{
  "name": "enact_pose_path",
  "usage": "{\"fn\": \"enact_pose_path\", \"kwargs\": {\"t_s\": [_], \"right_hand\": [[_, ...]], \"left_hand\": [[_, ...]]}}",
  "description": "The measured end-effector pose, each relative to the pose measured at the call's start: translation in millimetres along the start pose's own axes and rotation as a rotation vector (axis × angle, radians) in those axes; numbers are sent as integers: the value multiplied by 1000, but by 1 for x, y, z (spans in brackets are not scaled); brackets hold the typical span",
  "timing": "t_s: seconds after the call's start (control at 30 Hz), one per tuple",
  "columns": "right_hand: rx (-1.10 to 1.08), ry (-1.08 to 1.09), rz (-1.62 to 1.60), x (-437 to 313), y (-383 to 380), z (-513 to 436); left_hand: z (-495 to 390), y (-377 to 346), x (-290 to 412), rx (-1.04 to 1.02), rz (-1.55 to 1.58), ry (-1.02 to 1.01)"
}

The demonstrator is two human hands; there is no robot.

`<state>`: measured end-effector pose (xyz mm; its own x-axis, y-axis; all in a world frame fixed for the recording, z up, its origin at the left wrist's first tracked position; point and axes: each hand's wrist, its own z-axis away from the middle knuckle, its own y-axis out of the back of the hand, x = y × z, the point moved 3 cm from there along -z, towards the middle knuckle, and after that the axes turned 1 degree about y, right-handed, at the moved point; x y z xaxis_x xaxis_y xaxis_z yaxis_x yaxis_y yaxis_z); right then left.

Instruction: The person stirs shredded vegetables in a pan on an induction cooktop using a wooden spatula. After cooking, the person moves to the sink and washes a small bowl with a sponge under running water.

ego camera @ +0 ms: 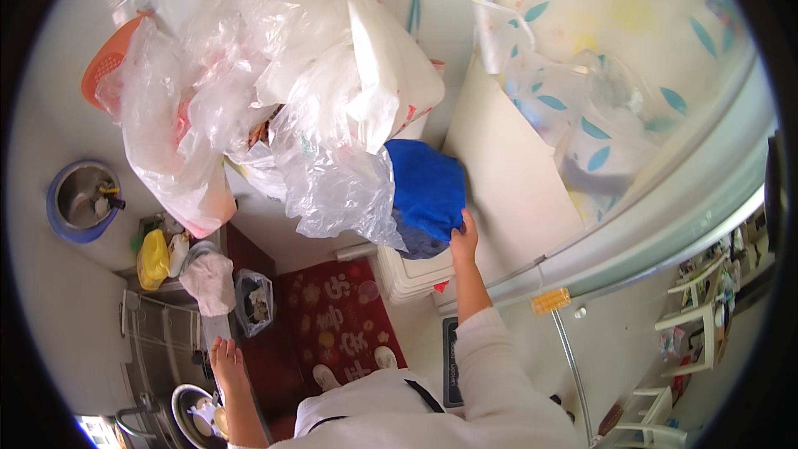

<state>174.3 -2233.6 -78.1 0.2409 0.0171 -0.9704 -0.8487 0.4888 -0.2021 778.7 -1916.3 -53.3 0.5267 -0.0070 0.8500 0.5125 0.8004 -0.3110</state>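
My right hand [464,241] grips the lower right edge of a bright blue cloth [427,184]. Below that cloth a darker grey-blue cloth [419,240] shows, and both lie over a stack of white plastic pieces [408,277]. Large clear plastic bags [336,193] hang against the left side of the blue cloth and hide part of it. My left hand [229,365] holds nothing; its fingers are a little apart, at the front edge of the sink counter.
A pale towel [210,284] hangs over the counter edge above a lined bin [254,305]. Left are a yellow bottle [153,259], metal basin [86,193] and bowl of dishes [199,415]. A red mat [349,318] lies underfoot. A leaf-patterned curtain [592,128] hangs right.
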Motion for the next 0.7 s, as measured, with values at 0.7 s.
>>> {"fn": "enact_pose_path", "kwargs": {"t_s": [0.7], "right_hand": [[-1512,38,747,145,-161,463]], "left_hand": [[185,244,75,576,448,-312]]}}
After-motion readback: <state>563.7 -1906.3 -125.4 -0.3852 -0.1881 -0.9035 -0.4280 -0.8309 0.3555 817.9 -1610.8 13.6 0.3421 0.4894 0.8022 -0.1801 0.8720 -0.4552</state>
